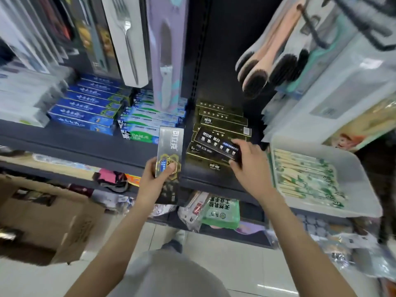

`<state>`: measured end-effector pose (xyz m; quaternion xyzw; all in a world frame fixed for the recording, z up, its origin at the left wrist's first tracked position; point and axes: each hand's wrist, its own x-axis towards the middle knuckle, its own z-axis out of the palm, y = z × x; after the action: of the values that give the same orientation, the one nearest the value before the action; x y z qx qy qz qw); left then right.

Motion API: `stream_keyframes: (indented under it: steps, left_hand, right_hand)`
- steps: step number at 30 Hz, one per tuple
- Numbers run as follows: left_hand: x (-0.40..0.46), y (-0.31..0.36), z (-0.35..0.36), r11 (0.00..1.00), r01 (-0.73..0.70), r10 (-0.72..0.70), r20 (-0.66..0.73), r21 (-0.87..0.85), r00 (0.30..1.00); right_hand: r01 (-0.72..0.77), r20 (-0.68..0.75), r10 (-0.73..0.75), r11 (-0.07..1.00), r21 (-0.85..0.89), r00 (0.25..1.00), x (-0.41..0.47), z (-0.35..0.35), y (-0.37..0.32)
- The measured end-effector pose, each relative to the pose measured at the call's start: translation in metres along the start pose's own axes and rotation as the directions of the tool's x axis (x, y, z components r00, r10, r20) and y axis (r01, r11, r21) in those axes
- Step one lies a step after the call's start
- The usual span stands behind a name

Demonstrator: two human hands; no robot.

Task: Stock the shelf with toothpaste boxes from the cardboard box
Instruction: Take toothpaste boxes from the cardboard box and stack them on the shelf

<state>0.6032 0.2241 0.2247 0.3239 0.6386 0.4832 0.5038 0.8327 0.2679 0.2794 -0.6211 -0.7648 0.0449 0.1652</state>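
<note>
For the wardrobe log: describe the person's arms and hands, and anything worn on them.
Both forearms are bare, with no sleeve showing. The left hand and right hand wear no gloves, and no watch, ring or bracelet is visible. A light grey top shows below.

This is a shop aisle — a small general store selling household goods. A dark metal shelf [81, 144] carries rows of boxed toothpaste: blue boxes [85, 108] stacked in a stepped pile, green-and-white boxes [147, 125] marked DARLIE beside them, and black-and-gold boxes [220, 118] further right. Above hang carded goods on display — a packaged fork [126, 39], a packaged knife [166, 56] and brushes [267, 69] on a hook. A white plastic bin [360, 174] holds packets of wooden sticks, bagged goods [220, 213] fill the lower shelf, and an open cardboard box [53, 217] stands on the pale tiled floor [235, 264].
</note>
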Motion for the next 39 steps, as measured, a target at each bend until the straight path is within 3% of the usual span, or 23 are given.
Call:
stream_keyframes:
  steps: [3,7,13,15,17,18,20,22,24,26,27,29,31,32,36,39]
  left_hand:
    - [0.018,0.008,0.015,0.999,-0.022,0.022,-0.002,-0.03,1.0]
    - [0.032,0.02,0.028,0.996,-0.085,0.085,-0.002,-0.038,0.996]
    - [0.041,0.031,0.028,0.989,-0.099,0.092,-0.07,-0.106,0.993]
    - [0.04,0.031,0.03,0.986,-0.093,0.086,-0.057,-0.139,0.995]
    - [0.04,0.031,0.034,0.98,-0.071,0.064,-0.041,-0.185,0.997]
    - [0.04,0.029,0.037,0.977,-0.056,0.05,-0.032,-0.205,0.998]
    - [0.04,0.026,0.044,0.962,-0.01,0.011,0.003,-0.273,1.0]
    - [0.039,0.023,0.053,0.929,0.04,-0.017,0.066,-0.367,0.998]
    - [0.038,0.025,0.064,0.923,0.059,-0.012,0.123,-0.381,0.992]
    - [0.041,0.027,0.075,0.997,-0.05,0.058,0.129,-0.064,0.99]
    - [0.045,0.023,0.079,0.964,-0.16,0.132,0.137,0.212,0.982]
    - [0.053,0.009,0.082,0.652,-0.391,0.315,0.237,0.649,0.919]
    - [0.06,-0.008,0.08,0.355,-0.484,0.355,0.363,0.8,0.861]
    - [0.062,-0.014,0.079,0.274,-0.498,0.338,0.403,0.822,0.851]
    - [0.061,-0.02,0.074,0.175,-0.518,0.279,0.462,0.838,0.842]
    - [0.057,-0.018,0.071,0.157,-0.528,0.276,0.477,0.834,0.835]
  right_hand:
    - [0.083,-0.031,-0.091,0.977,-0.194,0.995,0.067,0.017,0.023]
    - [0.171,0.062,-0.16,0.917,-0.361,0.985,0.143,0.049,0.041]
    - [0.069,0.098,-0.04,0.946,-0.316,0.994,0.186,0.079,0.039]
    - [0.027,0.09,-0.005,0.97,-0.243,0.996,0.185,0.079,0.029]
    - [-0.028,0.027,0.027,0.999,0.034,0.999,0.164,0.069,0.006]
    - [-0.07,0.068,0.054,0.963,0.26,0.996,0.144,0.06,-0.009]
    - [-0.17,0.293,-0.017,0.78,0.602,0.956,0.098,0.043,-0.034]
    - [-0.222,0.43,-0.152,0.679,0.7,0.89,0.056,0.03,-0.044]
    - [-0.134,0.364,-0.201,0.687,0.714,0.909,0.038,0.027,-0.035]
    - [-0.029,0.242,-0.156,0.784,0.621,0.958,0.043,0.026,-0.016]
    - [0.015,0.182,-0.128,0.856,0.517,0.975,0.05,0.028,-0.004]
    - [0.074,0.059,-0.088,0.974,0.214,0.994,0.068,0.035,0.02]
    - [0.107,-0.004,-0.107,0.992,-0.061,0.994,0.093,0.042,0.037]
    - [0.117,0.014,-0.117,0.981,-0.157,0.993,0.107,0.045,0.044]
    - [0.092,0.17,-0.032,0.93,-0.357,0.985,0.137,0.048,0.054]
    - [0.106,0.1,-0.079,0.948,-0.299,0.992,0.113,0.047,0.035]
